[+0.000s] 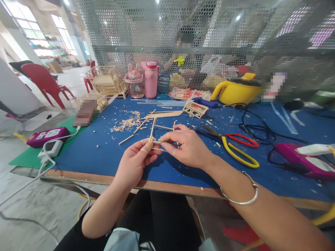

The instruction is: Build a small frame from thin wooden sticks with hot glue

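Observation:
Between my hands, above the blue tabletop (pixel 91 153), is a small frame of thin wooden sticks (pixel 153 129). My left hand (pixel 137 157) pinches its near left corner between thumb and fingers. My right hand (pixel 187 144), with a bangle on the wrist, has its fingers closed on the frame's near side; fingers hide part of the sticks there. Just beyond lie loose wooden sticks (pixel 164 114) and a pile of wood chips (pixel 128 122). Scissors (pixel 227 139) with one red and one yellow handle rest to the right of my right hand.
Toward the back stand a pink flask (pixel 151 80), a rabbit-shaped bottle (pixel 134 82) and a yellow pot (pixel 240 91). A small wooden model (pixel 195 108) and a blue glue gun (pixel 205 101) lie before them. Black cables (pixel 251 122) run along the right. A perforated metal screen (pixel 146 35) closes the rear.

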`<state>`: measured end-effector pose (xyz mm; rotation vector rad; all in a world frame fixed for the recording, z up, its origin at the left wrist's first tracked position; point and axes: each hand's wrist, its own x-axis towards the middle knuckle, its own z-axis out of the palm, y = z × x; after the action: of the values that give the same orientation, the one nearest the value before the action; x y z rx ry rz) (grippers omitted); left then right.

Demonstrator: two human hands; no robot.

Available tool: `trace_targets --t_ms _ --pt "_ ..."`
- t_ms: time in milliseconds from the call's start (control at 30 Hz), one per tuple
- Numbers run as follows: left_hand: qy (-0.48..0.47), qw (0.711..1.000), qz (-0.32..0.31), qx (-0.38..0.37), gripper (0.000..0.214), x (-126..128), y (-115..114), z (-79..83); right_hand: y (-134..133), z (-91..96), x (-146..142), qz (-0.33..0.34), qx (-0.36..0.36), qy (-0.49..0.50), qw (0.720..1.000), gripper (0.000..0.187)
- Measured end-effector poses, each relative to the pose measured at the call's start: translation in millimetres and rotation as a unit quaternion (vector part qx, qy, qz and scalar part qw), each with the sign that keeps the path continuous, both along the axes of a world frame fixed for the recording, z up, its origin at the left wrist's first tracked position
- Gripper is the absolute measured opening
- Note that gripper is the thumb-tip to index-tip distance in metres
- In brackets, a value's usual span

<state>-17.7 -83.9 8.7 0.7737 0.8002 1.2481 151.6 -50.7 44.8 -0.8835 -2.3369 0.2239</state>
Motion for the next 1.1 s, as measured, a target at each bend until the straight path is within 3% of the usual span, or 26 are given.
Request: trace_targets --t_ms 533,800,867,1000,1100 --pt "0.037 0.999 0.013 0.0 0.024 1 0 -1.5 -1 -1.0 -1 0.022 0.023 -0.003 0.999 0.014" --pt "0.052 0.997 0.053 -0.001 0.026 2 0 -3.3 0 -3.6 -3 0.031 0.01 -0.018 0.999 0.015" --pt "0.055 0.997 0.06 0.002 0.028 2 -1 -2.5 -1 -0.4 0 0.026 0.004 -0.012 1.0 0.016" --pt "0.058 0.995 0.078 -0.001 0.03 1 0 -1.6 0 16.0 20 -0.014 -0.006 0.041 0.999 0.047" --pt "0.05 0.995 0.086 -0.008 0.027 1 1 -1.9 4 26.8 40 -0.038 -0.033 0.059 0.997 0.032"
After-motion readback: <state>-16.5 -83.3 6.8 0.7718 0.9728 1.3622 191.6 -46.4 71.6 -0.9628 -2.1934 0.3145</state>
